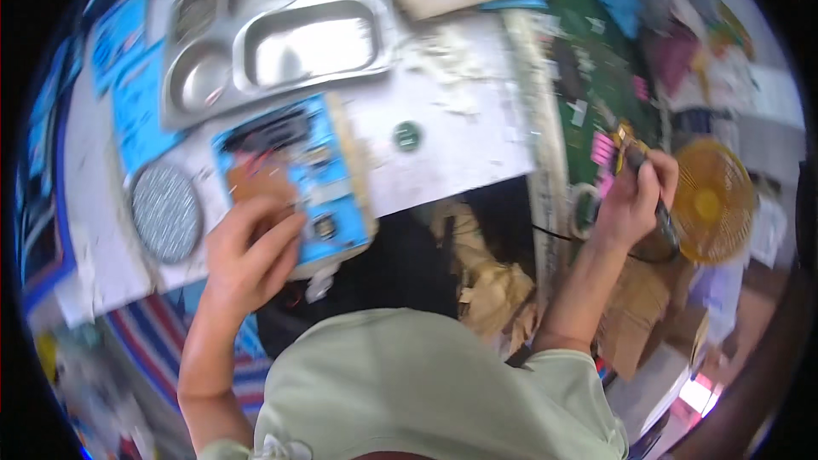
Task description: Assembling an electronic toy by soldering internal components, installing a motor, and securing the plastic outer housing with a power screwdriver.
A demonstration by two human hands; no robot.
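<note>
A person in a pale green shirt leans over a white, scuffed worktop (pixel 460 132), hands well apart. The left hand (pixel 247 260) lies with fingers spread on a flat blue rectangular board with a brown patch and small dark parts (pixel 294 179), pinning it at the near edge of the worktop, its near corner jutting past the edge. The right hand (pixel 635 196) is closed around a slim dark pen-shaped tool with a yellowish tip (pixel 646 183), held off to the right over a green surface strewn with small pink pieces (pixel 596 77); a dark cord trails from it.

The board looks thin, light and stiff, probably fragile where its small parts stand proud; it would best be taken by its bare edges or pressed flat on its open areas, as now. Motion blur hides its finer detail. The tool seems light and rigid, best gripped along its dark shaft, away from the tip.

Just left of the board rests a round grey mesh disc (pixel 166 211). Farther away sits a compartmented stainless steel tray (pixel 273 34), and a small dark green round cap (pixel 407 135) lies to the right of the board. A yellow fan (pixel 711 200) stands at the right.
</note>
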